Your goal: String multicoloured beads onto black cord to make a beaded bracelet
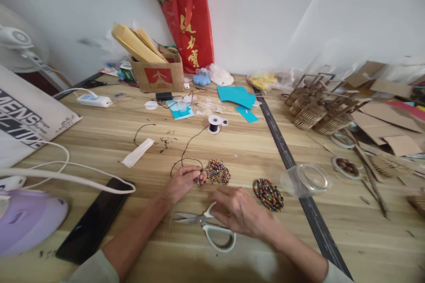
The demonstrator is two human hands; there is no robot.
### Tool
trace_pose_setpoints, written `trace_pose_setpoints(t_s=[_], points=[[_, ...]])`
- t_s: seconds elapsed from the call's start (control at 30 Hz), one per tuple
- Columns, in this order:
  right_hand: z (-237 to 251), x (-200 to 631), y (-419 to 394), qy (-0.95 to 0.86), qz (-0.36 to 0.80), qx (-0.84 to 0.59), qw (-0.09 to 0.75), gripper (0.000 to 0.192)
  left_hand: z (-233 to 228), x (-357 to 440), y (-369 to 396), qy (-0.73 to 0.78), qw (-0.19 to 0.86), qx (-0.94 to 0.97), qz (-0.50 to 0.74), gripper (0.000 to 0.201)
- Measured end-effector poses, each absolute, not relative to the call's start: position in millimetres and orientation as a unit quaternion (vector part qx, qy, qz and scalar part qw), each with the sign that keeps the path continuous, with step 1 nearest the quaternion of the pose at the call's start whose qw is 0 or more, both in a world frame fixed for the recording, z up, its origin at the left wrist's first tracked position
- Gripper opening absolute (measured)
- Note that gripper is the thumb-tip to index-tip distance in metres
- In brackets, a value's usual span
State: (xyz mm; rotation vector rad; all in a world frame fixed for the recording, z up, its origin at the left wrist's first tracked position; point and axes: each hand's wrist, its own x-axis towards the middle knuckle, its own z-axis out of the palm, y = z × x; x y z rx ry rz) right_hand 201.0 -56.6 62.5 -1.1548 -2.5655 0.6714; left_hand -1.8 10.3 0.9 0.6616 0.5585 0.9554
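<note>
My left hand is closed, pinching a small strand of multicoloured beads at its fingertips. A thin black cord loops just beyond these fingers. To the right of the strand lies a heap of colourful beads. My right hand hovers palm down, fingers bent and apart, over one handle of the white-handled scissors. Their blades point left and stand slightly apart. Whether the fingers touch that handle is hard to see. Right of this hand rests a coiled bead string.
A spool of black cord stands mid-table. On the left are a black phone, a white cable and a purple-white device. A clear plastic container, small woven baskets and cardboard occupy the right.
</note>
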Motion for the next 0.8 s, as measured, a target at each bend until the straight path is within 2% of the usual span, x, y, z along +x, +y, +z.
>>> trace_pose_setpoints(t_s=[0.1, 0.23, 0.3, 0.37, 0.47, 0.63, 0.73, 0.8], points=[[73, 197, -74, -0.916, 0.136, -0.376, 0.008, 0.020, 2, -3, 12, 0.245, 0.798, 0.296, 0.464, 0.021], [62, 189, -89, -0.929, 0.053, -0.365, -0.014, 0.047, 5, -5, 13, 0.248, 0.791, 0.301, 0.471, 0.018], [57, 186, -91, -0.930, 0.035, -0.365, -0.021, 0.049, 6, -6, 14, 0.254, 0.783, 0.310, 0.475, 0.019], [57, 186, -89, -0.933, 0.045, -0.357, -0.033, 0.041, 6, -6, 15, 0.260, 0.772, 0.316, 0.485, 0.020], [64, 192, -82, -0.931, 0.113, -0.346, -0.033, 0.030, 5, -6, 17, 0.273, 0.752, 0.317, 0.510, 0.020], [84, 210, -60, -0.885, 0.340, -0.318, 0.008, 0.043, 1, -5, 19, 0.293, 0.727, 0.300, 0.544, 0.021], [86, 212, -52, -0.826, 0.485, -0.278, 0.069, 0.045, -1, -4, 20, 0.304, 0.721, 0.298, 0.547, 0.022], [81, 207, -50, -0.796, 0.511, -0.291, 0.142, 0.047, -1, -4, 19, 0.305, 0.717, 0.300, 0.549, 0.022]])
